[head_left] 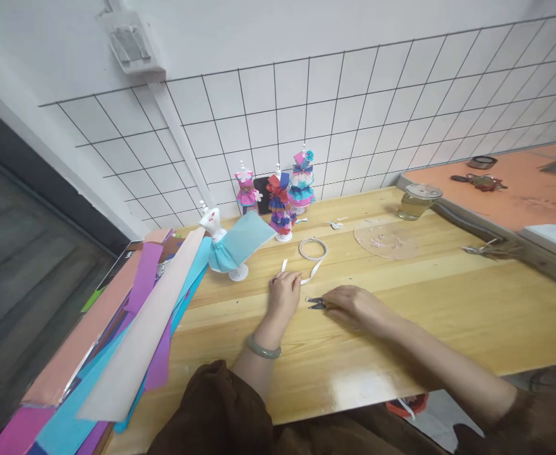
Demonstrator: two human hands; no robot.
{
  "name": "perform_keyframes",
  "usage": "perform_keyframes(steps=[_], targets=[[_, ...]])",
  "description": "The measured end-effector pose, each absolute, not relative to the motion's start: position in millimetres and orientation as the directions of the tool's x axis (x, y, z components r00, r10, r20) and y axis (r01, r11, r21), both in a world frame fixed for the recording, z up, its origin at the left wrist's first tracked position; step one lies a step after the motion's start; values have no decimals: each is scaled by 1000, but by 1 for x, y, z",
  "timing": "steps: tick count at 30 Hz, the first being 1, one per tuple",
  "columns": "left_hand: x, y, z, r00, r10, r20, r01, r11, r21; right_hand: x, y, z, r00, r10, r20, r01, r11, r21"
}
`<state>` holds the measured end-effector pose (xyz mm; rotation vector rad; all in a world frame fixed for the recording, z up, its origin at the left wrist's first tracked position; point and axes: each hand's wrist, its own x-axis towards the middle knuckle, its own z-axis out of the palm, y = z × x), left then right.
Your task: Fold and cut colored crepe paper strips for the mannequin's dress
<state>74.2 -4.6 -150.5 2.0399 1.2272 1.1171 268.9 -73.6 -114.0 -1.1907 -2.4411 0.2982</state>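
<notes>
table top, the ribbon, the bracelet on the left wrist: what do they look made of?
Table top: looks like varnished light wood; grain lines, glossy glare. Ribbon by the left hand: thin white fabric or satin, limp and curling. Bracelet: smooth pale green, possibly jade or glass.

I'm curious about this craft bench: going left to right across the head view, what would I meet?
Stack of coloured paper sheets → white mannequin in a blue skirt → left hand → small snips → right hand → clear round plate → glass jar.

Glossy varnished wooden table (401, 303), matt coloured paper sheets (131, 341)
</notes>
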Motion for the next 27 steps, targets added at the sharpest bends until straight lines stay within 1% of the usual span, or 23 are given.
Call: perform_keyframes(steps=[3, 5, 6, 7, 8, 9, 10, 11, 12, 13, 14, 15, 17, 19, 21, 22, 23, 27], targets=[[74, -3, -153, 181, 929, 322, 383, -369, 847, 263, -84, -120, -585, 751, 307, 695, 659, -288], [74, -1, -155, 117, 963, 242, 310, -267, 913, 263, -86, -125, -548, 772, 324, 718, 632, -292], [74, 0, -155, 81, 977, 199, 271, -213, 939, 264, -85, -127, -506, 799, 325, 736, 596, -321], [74, 1, -156, 47, 986, 158, 232, -165, 959, 264, -83, -129, -446, 835, 324, 752, 545, -371], [74, 2, -156, 19, 992, 124, 197, -125, 972, 264, -81, -130, -366, 874, 319, 756, 479, -446], [74, 3, -156, -4, 995, 97, 167, -95, 981, 262, -78, -131, -277, 914, 297, 735, 400, -548], [74, 4, -156, -19, 997, 77, 142, -73, 987, 260, -76, -131, -193, 951, 242, 678, 307, -667], [74, 4, -156, -28, 998, 61, 125, -57, 991, 257, -74, -130, -127, 981, 143, 583, 191, -790], [75, 4, -156, -35, 998, 51, 113, -47, 993, 254, -72, -129, -87, 996, 5, 444, 43, -895], [75, 5, -156, -37, 998, 46, 105, -42, 994, 250, -71, -127, -80, 986, -148, 285, -120, -951], [75, 5, -156, -39, 998, 45, 99, -41, 994, 246, -70, -125, -105, 953, -286, 133, -271, -953], [75, 5, -157, -41, 998, 46, 93, -42, 995, 242, -69, -123, -147, 910, -388, 6, -392, -920], [76, 5, -157, -43, 998, 49, 77, -45, 996, 235, -66, -119, -228, 846, -482, -147, -520, -842], [76, 6, -158, -44, 998, 45, 55, -43, 998, 231, -62, -118, -346, 782, -518, -292, -615, -733], [75, 6, -158, -43, 998, 41, 37, -40, 999, 229, -57, -118, -470, 709, -525, -436, -704, -560], [75, 6, -159, -39, 998, 46, 33, -45, 998, 228, -54, -118, -512, 686, -517, -484, -728, -486], [75, 6, -159, -29, 998, 56, 30, -55, 998, 227, -51, -119, -533, 678, -507, -516, -735, -440], [74, 7, -164, 32, 993, 116, 25, -117, 993, 222, -42, -122, -506, 722, -473, -579, -690, -435]])
